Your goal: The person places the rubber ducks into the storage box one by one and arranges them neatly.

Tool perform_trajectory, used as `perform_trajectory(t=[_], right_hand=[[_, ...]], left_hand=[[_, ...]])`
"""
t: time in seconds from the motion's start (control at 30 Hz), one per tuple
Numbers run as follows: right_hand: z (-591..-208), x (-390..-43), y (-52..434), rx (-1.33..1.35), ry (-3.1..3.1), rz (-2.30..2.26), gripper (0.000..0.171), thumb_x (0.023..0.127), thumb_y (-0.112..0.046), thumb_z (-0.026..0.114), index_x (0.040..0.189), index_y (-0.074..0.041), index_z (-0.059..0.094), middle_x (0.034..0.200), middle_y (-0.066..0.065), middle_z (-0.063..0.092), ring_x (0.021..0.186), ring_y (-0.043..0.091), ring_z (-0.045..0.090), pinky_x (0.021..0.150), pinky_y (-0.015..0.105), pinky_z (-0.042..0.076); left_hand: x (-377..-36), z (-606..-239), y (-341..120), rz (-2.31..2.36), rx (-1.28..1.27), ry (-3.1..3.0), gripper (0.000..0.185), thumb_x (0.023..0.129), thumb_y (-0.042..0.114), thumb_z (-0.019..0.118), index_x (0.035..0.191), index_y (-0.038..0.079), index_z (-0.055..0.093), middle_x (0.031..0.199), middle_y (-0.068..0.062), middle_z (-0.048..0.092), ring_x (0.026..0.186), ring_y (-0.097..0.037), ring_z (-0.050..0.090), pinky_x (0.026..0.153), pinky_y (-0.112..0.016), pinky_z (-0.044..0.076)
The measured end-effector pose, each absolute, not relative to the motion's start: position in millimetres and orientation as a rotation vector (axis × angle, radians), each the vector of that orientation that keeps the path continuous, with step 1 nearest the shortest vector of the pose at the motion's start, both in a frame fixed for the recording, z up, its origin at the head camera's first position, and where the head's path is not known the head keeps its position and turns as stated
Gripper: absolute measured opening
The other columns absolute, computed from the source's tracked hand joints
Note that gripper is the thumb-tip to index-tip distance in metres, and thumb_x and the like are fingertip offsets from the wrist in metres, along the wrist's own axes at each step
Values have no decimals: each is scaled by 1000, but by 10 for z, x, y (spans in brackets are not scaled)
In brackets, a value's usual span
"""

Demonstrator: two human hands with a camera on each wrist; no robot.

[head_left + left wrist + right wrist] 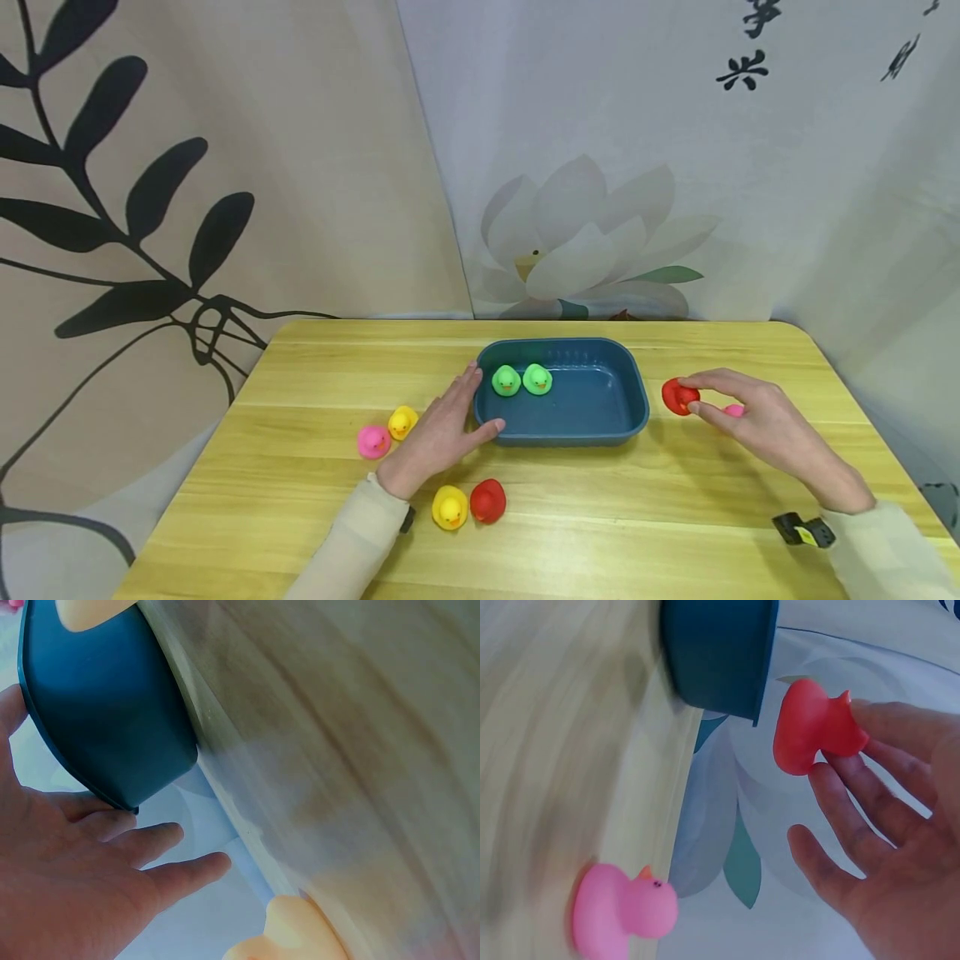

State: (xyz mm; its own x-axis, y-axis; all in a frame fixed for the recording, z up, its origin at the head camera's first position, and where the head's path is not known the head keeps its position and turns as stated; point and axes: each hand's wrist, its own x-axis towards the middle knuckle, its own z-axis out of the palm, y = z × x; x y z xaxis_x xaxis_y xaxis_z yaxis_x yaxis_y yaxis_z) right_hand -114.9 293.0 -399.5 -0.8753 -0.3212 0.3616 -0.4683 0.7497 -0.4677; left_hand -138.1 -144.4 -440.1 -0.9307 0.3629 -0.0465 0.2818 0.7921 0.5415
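A dark blue tray [600,417] sits mid-table with two green ducks [521,379] inside at its left end. My left hand [461,408] lies flat on the table, its straight fingers [172,874] against the tray's left wall [105,712]. My right hand [690,397] pinches a red duck [675,398] between thumb and fingers, a little above the table, just right of the tray. In the right wrist view the red duck [810,727] sits at my fingertips [855,787], beside the tray's corner [716,652].
A pink duck [735,410] stands behind my right hand, also seen as the pink duck [622,907] on the table. Left of the tray are a pink duck [372,442] and a yellow duck [402,422]; nearer me, a yellow duck [450,507] and a red duck [487,500]. Printed curtains hang behind.
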Motion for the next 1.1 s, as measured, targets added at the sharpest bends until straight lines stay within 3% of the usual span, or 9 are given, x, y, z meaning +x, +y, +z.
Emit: perform_trajectory(t=[0.13, 0.3, 0.43, 0.57, 0.8, 0.97, 1.1], right_hand=[[-3960, -1146, 2866, 600, -2695, 870, 37, 87, -11, 84, 122, -18, 76, 118, 4, 74, 106, 5, 62, 66, 26, 59], [-3925, -1149, 2790, 627, -2658, 898, 37, 86, -10, 85, 121, -18, 76, 118, 4, 74, 107, 4, 62, 63, 24, 59], [-3905, -1162, 2738, 656, -2626, 877, 39, 84, -9, 86, 121, -18, 76, 115, 2, 75, 106, 5, 64, 72, 15, 56], [-3889, -1169, 2688, 638, -2639, 857, 39, 85, -12, 86, 122, -18, 76, 117, 1, 75, 107, 19, 68, 85, 10, 48], [-3847, -1195, 2590, 613, -2672, 899, 34, 90, -17, 83, 124, -19, 76, 121, 3, 74, 112, 29, 67, 84, 23, 53], [-3824, -1237, 2516, 634, -2661, 916, 33, 92, -18, 81, 124, -21, 76, 122, 1, 73, 111, 25, 67, 77, 26, 56], [-3815, -1275, 2444, 664, -2654, 932, 32, 93, -17, 80, 124, -22, 76, 122, 0, 74, 111, 24, 68, 81, 30, 56]], left_hand=[[-1377, -4402, -1442, 824, 518, 2838, 96, 97, 67, 57, 167, 13, 18, 174, -1, 10, 157, -30, 20, 121, -60, 26], [-1377, -4409, -1443, 835, 533, 2842, 96, 98, 67, 56, 167, 11, 19, 174, -3, 10, 157, -32, 21, 121, -62, 26], [-1377, -4413, -1445, 836, 534, 2843, 96, 98, 67, 56, 167, 12, 19, 174, -2, 10, 157, -31, 20, 121, -61, 26], [-1378, -4412, -1446, 834, 530, 2841, 96, 98, 67, 56, 167, 12, 18, 174, -1, 10, 157, -31, 20, 122, -61, 25], [-1368, -4397, -1440, 821, 518, 2843, 97, 97, 67, 57, 167, 12, 18, 174, -1, 9, 157, -30, 19, 122, -59, 25], [-1353, -4387, -1440, 840, 519, 2846, 95, 98, 65, 58, 167, 12, 20, 174, -1, 11, 157, -31, 20, 122, -60, 25], [-1355, -4389, -1442, 836, 515, 2846, 95, 98, 65, 58, 167, 12, 19, 174, 0, 10, 157, -30, 19, 122, -60, 25]])
